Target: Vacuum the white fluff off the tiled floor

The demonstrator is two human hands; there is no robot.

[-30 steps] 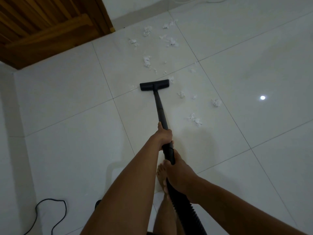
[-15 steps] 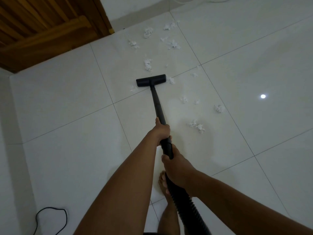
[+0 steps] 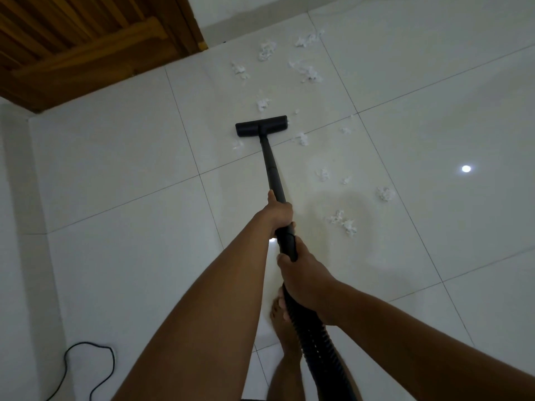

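Gripping a black vacuum wand (image 3: pixel 272 169) in both hands: left hand (image 3: pixel 278 213) curled round the tube farther forward, right hand (image 3: pixel 304 280) closed over the cuff where the ribbed hose (image 3: pixel 317 345) joins. Holding the flat floor head (image 3: pixel 261 126) down on the tiled floor (image 3: pixel 115 183), just short of one clump of white fluff (image 3: pixel 263 104). More clumps scattered beyond it toward the wooden door (image 3: pixel 72 39) and the wall. Others strewn to the right of the wand, well outside the head's line.

Judged from here, could easily miss those right-hand clumps on a straight push, leaving them behind. Might also shove the light tufts ahead with the leading edge rather than draw them in, especially at speed or with the head tipped off the tile. Hard to spot strays, too: white on pale glossy tile in dim light.

Nearer the body, risks a stumble on the hose running close beside a bare foot (image 3: pixel 285 328). Also risks a snag or a sharp tug from the power cord (image 3: pixel 86 360) looped on the floor at lower left, if reaching farther forward.
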